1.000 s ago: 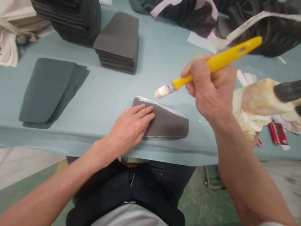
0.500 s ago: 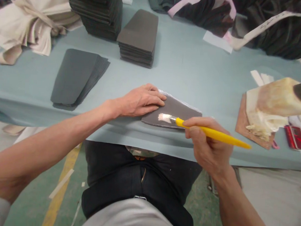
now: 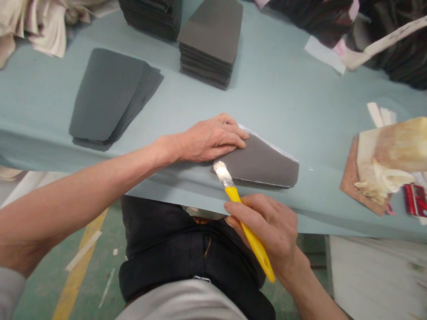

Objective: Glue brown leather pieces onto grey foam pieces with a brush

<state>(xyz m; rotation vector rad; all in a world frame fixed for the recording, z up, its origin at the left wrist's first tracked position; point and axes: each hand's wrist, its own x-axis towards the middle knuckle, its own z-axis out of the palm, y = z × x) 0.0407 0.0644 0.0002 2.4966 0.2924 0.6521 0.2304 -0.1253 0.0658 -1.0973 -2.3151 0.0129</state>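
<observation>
My left hand [image 3: 217,137] lies flat with its fingers stretched over the upper left part of a dark grey cut piece [image 3: 264,162] near the table's front edge. White shows along that piece's far edge. In my right hand [image 3: 267,222] is a yellow-handled brush [image 3: 246,217], gripped between thumb and fingers. Its whitish, coated bristles touch the near left corner of the piece, just below my left hand.
Fanned grey pieces [image 3: 107,95] lie to the left. Behind stand a neat stack [image 3: 210,43] and a taller dark stack [image 3: 148,13]. At right are a glue-crusted yellowish container [image 3: 399,143] on a brown board [image 3: 349,178] and a red box [image 3: 417,200]. Beige cloth [image 3: 39,14] lies far left.
The brush has moved left and towards me along the piece's near edge, its handle swinging down to point at my body. My left hand stays on the piece.
</observation>
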